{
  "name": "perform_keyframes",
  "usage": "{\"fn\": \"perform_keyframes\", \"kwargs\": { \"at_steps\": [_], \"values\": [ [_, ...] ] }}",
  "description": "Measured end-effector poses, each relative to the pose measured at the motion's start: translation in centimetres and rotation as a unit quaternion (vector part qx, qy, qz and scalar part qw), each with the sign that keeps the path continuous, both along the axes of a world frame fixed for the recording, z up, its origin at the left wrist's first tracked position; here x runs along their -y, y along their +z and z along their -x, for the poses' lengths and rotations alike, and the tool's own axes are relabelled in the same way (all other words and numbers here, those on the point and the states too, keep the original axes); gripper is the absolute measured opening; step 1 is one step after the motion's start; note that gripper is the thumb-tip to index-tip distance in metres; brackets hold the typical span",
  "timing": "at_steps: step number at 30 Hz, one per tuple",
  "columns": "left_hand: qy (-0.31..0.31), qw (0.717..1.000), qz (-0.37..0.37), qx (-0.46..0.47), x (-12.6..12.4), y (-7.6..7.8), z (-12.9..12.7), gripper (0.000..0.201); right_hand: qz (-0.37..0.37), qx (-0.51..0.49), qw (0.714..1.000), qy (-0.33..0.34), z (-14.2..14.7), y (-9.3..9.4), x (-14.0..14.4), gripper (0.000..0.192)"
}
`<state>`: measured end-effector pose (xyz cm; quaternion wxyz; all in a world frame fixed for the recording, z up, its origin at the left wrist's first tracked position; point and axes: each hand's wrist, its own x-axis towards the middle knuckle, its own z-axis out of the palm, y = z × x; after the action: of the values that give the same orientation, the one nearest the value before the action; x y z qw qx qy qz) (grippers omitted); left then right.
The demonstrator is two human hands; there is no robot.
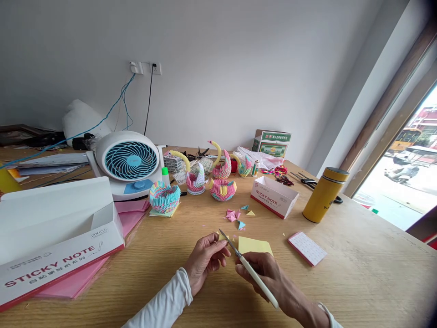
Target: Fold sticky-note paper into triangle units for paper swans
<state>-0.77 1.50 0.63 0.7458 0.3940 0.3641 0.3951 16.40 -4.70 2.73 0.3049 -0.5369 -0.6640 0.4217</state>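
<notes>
A: Right hand [262, 273] is wrapped around the white-handled scissors [248, 266], fingers closed on the handle, blades pointing up and away toward the left hand [205, 259].

B: And the left?

A: Pinched shut on a small yellow paper piece [222, 237], thumb against fingertips. The scissor tips sit right at that piece, touching it or very nearly; whether the blades are parted I cannot tell.

B: What lies around the grip?

A: Just beyond the right hand's knuckles, a yellow sticky-note sheet [255, 246] lies flat on the wooden table [358, 273]. Farther out from both hands, a scatter of folded paper triangles [237, 216], pink, blue and yellow. Off to the right of the scissors hand, a white gridded note pad [307, 248] with a red edge.

B: Further back?

A: Beyond the triangles, an open sticky note box [274, 197], and right of it a yellow flask [324, 195] standing upright. Straight ahead of the hands, well apart, several paper swans [221, 177] made of folded modules, plus a round modular paper bowl [164, 197]. Behind that, a white and blue desk fan [127, 161]. Far left of the left hand, a large sticky note carton [58, 246] rests on pink paper sheets [126, 218].
</notes>
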Motion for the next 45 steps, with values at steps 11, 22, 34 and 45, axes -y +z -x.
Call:
{"fn": "perform_keyframes", "kwargs": {
  "at_steps": [11, 22, 34, 45],
  "values": [
    [0.054, 0.998, -0.021, 0.007, -0.4, -0.4, 0.1, 0.033, -0.151, 0.189, 0.97, -0.025, -5.5, -0.1, -0.4, 0.028],
    [0.051, 0.998, -0.043, -0.019, -0.1, -0.2, 0.0, 0.04, -0.22, 0.403, 0.865, -0.203, -20.3, -4.3, -0.4, 0.023],
    [0.029, 0.996, -0.079, -0.03, -0.1, -0.6, -0.1, 0.036, -0.243, 0.361, 0.894, -0.104, -10.9, 1.5, -1.1, 0.028],
    [-0.016, 0.982, -0.166, -0.092, 0.0, -1.3, -0.7, 0.054, -0.193, 0.069, 0.977, -0.064, 0.9, -1.1, -4.5, 0.027]
  ]
}}
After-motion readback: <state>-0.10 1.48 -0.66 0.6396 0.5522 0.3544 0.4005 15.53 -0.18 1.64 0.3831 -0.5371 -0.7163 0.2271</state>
